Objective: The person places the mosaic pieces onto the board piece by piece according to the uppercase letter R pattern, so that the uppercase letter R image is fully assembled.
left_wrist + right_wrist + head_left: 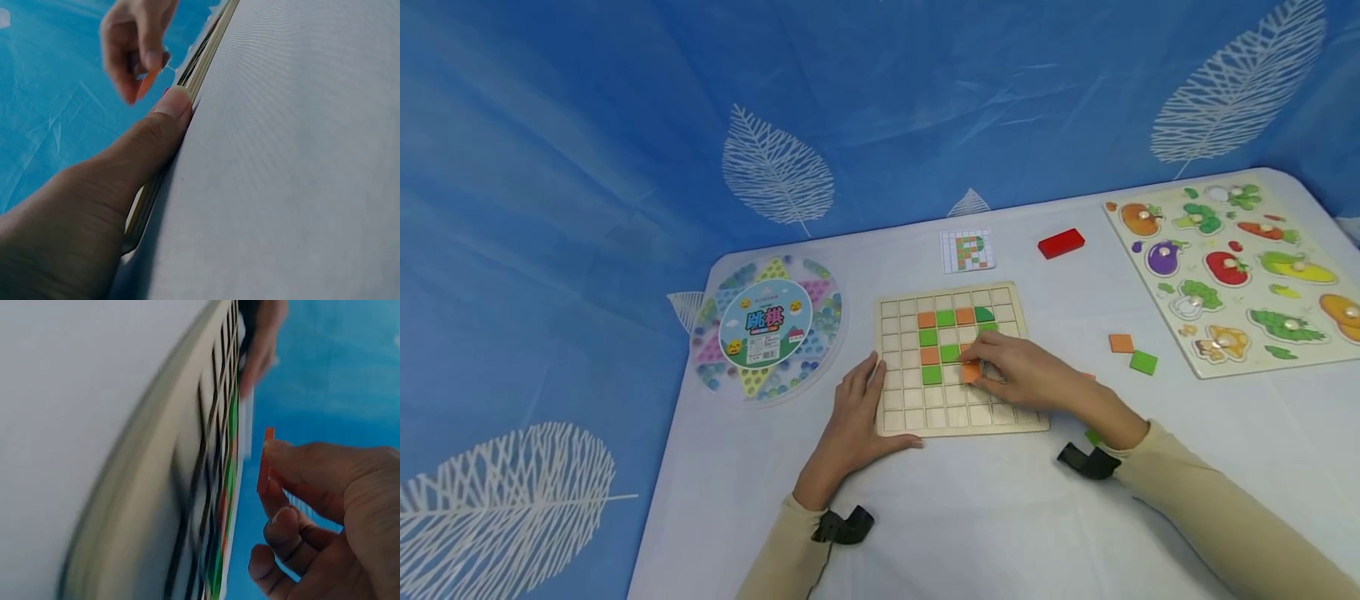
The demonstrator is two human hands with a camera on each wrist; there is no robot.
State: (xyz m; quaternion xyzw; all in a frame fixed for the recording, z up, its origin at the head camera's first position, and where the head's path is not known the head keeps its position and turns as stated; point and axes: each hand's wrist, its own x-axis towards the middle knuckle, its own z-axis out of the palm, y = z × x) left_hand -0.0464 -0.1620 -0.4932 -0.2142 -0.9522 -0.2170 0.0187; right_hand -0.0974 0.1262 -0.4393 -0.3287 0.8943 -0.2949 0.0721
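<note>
A wooden grid board (902, 400) lies on the white table with orange and green square tiles in some of its cells. One green piece (984, 314) at the pattern's upper right has a rounded corner. My left hand (853, 417) rests against the board's left side and lower left corner; in the left wrist view its thumb (150, 134) lies along the edge. Over the board's right half, my right hand (1018, 371) pinches an orange square tile (266, 461) between thumb and finger. In the right wrist view that tile is held apart from the board.
A pattern card (967, 251) and a red block (1062, 243) lie behind the board. Loose orange (1121, 343) and green tiles (1143, 362) sit to the right, near a vegetable puzzle board (1187, 333). On the left is a round Chinese checkers box (765, 323).
</note>
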